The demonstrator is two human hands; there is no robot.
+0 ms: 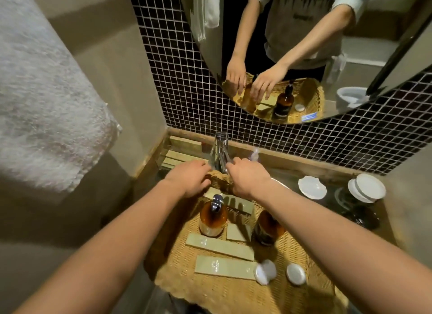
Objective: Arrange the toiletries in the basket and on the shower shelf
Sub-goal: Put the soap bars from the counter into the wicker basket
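In the head view, both hands reached to the far end of the wicker basket (233,290) at frame centre. The left hand (189,178) lay flat, fingers relaxed over a pale sachet; whether the right hand (247,175) held anything could not be told. Two amber pump bottles (212,220) stood in the basket, with flat sachets (219,246) and two white lids (295,274) nearer the lower frame.

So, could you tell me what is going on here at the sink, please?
A person is sorting toiletries in a wicker basket set in front of the tap. Both the left hand and the right hand reach to the basket's far end; what they touch is hidden. Two amber pump bottles stand in the basket, with flat green packets and two small white lids lying nearer the person.
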